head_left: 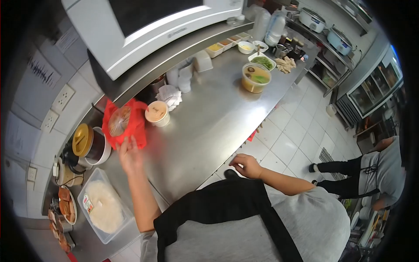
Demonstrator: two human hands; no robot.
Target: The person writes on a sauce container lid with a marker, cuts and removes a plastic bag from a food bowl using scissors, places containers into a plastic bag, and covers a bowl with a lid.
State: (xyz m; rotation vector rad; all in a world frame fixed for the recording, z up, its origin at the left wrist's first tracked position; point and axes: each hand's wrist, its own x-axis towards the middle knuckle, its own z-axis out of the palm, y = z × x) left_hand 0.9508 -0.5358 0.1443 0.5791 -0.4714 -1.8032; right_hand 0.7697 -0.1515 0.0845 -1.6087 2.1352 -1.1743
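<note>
My left hand (130,153) reaches to the red plastic bag (139,126) on the steel counter, its fingers stretched out and the tips at the bag's lower edge. Inside the bag's mouth shows a clear knotted bag (119,122) with orange-brown contents I cannot make out. Just right of the red bag stands a lidded tub (157,113) with dark writing on its lid. Away from the counter things, my right hand (247,166) hangs near the counter's front edge. Its fingers are curled in, with nothing visible in them.
A round soup container (256,78) and a dish of green vegetables (262,62) stand farther along the counter. A microwave (170,32) sits on the shelf above. At left are a yellow-lidded jug (84,140) and a clear box (104,205). Another person (371,172) stands at right.
</note>
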